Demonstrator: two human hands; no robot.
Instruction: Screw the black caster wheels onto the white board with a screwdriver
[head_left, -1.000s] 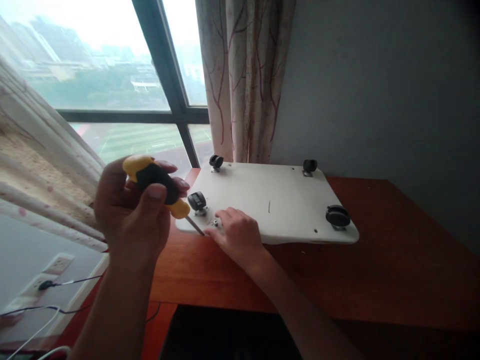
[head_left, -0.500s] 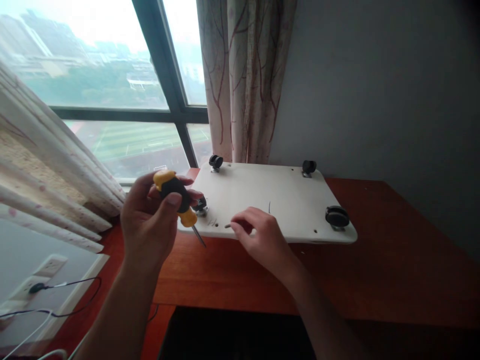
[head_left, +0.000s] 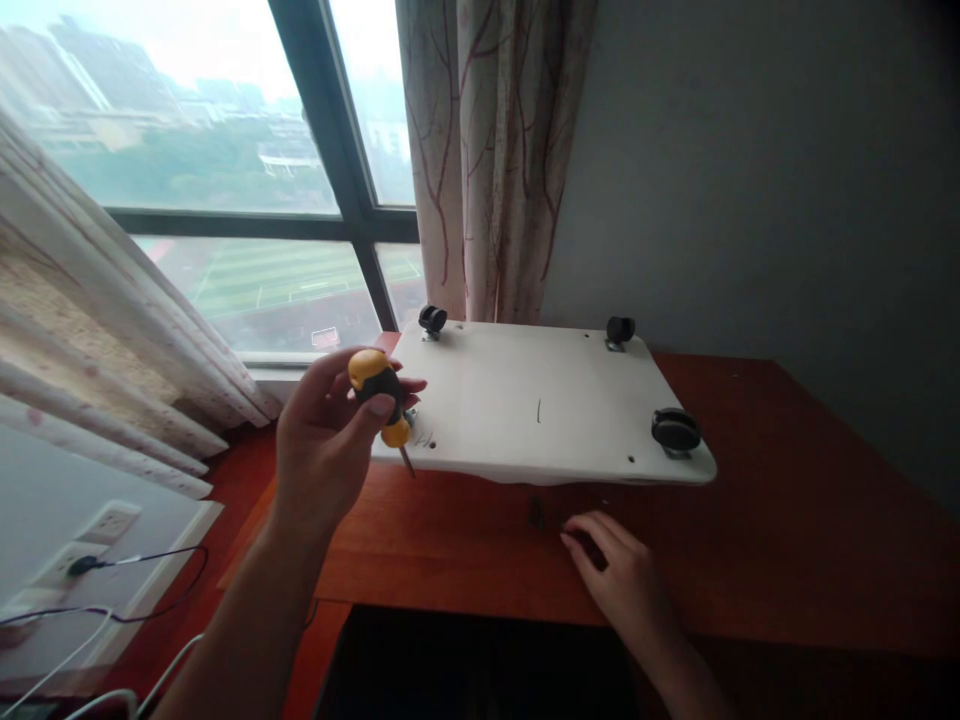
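Observation:
A white board point(head_left: 540, 400) lies upside down on the red-brown table point(head_left: 787, 560), with black caster wheels at its corners, one at the front right point(head_left: 675, 430). My left hand point(head_left: 330, 440) is closed round a short yellow and black screwdriver point(head_left: 381, 392), tip down at the board's front left corner, hiding the caster there. My right hand point(head_left: 626, 575) rests low on the table in front of the board, fingers bent, fingertips beside a few small dark screws point(head_left: 544, 515). Whether it pinches one is unclear.
A window and patterned curtains point(head_left: 487, 150) stand behind the board, a grey wall to the right. Another curtain hangs at the left. A wall socket point(head_left: 105, 525) with cables sits low on the left. A dark opening lies below the table's front edge.
My right hand has left the board's front left corner and dropped to the table before the board. My left hand with the screwdriver has moved right, toward that corner.

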